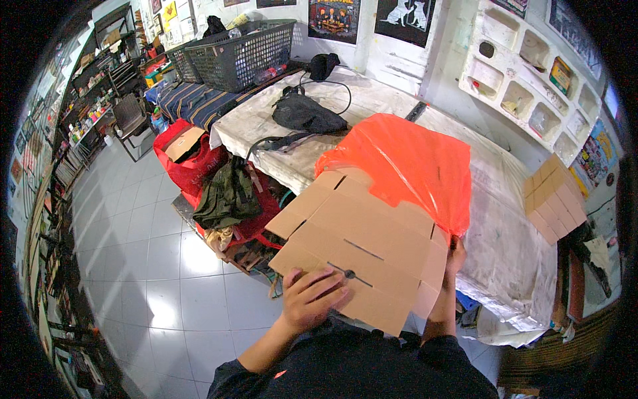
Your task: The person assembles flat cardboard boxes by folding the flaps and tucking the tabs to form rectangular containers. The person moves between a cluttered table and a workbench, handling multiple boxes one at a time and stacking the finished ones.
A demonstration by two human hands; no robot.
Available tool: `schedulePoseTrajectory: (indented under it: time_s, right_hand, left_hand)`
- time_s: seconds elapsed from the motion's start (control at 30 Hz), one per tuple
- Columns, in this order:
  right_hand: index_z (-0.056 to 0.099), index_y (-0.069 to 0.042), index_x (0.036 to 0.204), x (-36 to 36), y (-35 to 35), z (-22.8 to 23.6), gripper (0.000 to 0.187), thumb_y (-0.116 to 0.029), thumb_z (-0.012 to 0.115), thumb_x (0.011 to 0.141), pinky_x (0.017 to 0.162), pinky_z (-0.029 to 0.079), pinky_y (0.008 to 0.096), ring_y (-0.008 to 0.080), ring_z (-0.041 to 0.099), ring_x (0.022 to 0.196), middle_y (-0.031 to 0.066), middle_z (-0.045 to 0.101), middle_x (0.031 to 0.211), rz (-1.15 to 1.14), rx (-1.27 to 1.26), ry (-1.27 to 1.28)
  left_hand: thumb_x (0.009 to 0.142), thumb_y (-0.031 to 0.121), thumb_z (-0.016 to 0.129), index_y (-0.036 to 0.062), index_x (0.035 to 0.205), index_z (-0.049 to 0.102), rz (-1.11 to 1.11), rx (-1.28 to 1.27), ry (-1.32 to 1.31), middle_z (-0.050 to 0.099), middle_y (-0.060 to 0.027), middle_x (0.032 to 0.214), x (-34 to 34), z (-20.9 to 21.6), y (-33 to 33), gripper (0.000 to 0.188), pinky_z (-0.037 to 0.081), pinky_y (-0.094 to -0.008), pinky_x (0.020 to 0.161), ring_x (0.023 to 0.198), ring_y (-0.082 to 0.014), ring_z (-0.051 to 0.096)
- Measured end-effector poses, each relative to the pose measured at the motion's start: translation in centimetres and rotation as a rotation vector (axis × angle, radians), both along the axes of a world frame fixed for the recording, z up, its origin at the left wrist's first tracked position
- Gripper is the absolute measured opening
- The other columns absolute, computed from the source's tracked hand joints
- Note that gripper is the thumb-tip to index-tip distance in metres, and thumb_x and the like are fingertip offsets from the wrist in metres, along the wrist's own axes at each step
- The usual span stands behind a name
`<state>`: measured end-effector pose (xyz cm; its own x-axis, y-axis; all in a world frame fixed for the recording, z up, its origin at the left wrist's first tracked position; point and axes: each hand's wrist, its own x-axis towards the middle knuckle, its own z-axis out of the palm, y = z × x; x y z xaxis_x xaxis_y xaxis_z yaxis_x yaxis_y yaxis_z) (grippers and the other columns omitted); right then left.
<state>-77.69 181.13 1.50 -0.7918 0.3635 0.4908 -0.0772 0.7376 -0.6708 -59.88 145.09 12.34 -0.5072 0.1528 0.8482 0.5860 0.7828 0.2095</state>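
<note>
A flat, slotted sheet of brown cardboard (372, 239) slants from the table's near edge toward my body. Its far end is inside a bright orange plastic bag (412, 163), which spreads over the tabletop. My left hand (311, 300) lies on the near left part of the cardboard, fingers stretched out flat beside a small dark hole and slit. At the right edge my right hand (456, 257) is closed on the gathered rim of the orange bag, next to the cardboard's side. Some of its fingers are hidden by the bag and cardboard.
The table (512, 219) has a stained white cover. A black bag (306, 112) with straps lies at its far left. Folded cardboard boxes (555, 198) stand at the right end. Grey plastic crates (242, 56) sit behind; a red bag (189, 159) and dark green cloth (228, 195) are left.
</note>
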Motion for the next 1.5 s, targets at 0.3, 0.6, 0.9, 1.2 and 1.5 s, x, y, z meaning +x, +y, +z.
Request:
schedulePoseTrajectory:
  time_s: [0.3, 0.6, 0.9, 1.2, 1.5]
  right_hand:
    - [0.063, 0.001, 0.089, 4.2, -1.2, 2.3, 0.020, -0.018, 0.063, 0.084, 0.066, 0.043, 0.0266, 0.0123, 0.052, 0.070, 0.0052, 0.060, 0.079, 0.099, -0.252, 0.185]
    - [0.056, 0.003, 0.112, 16.2, -10.0, 8.0, 0.034, -0.022, 0.050, 0.090, 0.086, 0.042, 0.0300, 0.0182, 0.056, 0.097, 0.0109, 0.061, 0.106, 0.713, -1.419, -0.194]
    - [0.046, 0.003, 0.122, 20.1, -14.6, 6.9, 0.043, -0.003, 0.053, 0.080, 0.088, 0.046, 0.0342, 0.0233, 0.058, 0.103, 0.0122, 0.058, 0.114, 0.814, -1.377, -0.254]
    - [0.051, 0.000, 0.113, 29.6, -23.9, 7.0, 0.032, -0.001, 0.055, 0.081, 0.081, 0.046, 0.0322, 0.0201, 0.059, 0.092, 0.0088, 0.061, 0.102, 0.755, -1.446, -0.410]
    - [0.049, -0.005, 0.117, 35.5, -25.4, 5.8, 0.034, -0.001, 0.054, 0.084, 0.073, 0.046, 0.0285, 0.0135, 0.057, 0.088, 0.0042, 0.059, 0.102, 0.703, -1.138, -0.505]
  left_hand:
    - [0.075, 0.019, 0.068, 0.0199, 0.079, 0.067, 0.300, 0.078, -0.017, 0.067, 0.0014, 0.093, 4.6, 0.4, -1.8, 0.004, 0.031, -0.0426, 0.095, 0.094, -0.0221, 0.061]
    - [0.076, 0.019, 0.066, 0.0224, 0.074, 0.069, 0.224, 0.167, -0.062, 0.065, -0.0024, 0.100, 9.6, -0.5, -3.6, 0.005, 0.022, -0.0468, 0.103, 0.102, -0.0255, 0.057]
    - [0.078, 0.020, 0.069, 0.0138, 0.121, 0.047, 0.189, 0.802, 0.130, 0.036, -0.0172, 0.135, 10.7, -3.6, -6.1, 0.048, 0.030, -0.0459, 0.101, 0.126, -0.0339, 0.034]
    - [0.070, 0.083, 0.032, 0.0173, 0.135, 0.033, -0.748, 2.040, -0.809, 0.042, -0.0057, 0.131, 17.4, -13.3, -12.7, 0.092, 0.038, -0.0451, 0.095, 0.118, -0.0265, 0.043]
    - [0.080, 0.066, 0.044, 0.0124, 0.128, 0.038, -0.652, 1.954, -0.735, 0.051, -0.0101, 0.115, 20.5, -12.3, -14.9, 0.072, 0.046, -0.0440, 0.084, 0.103, -0.0280, 0.052]
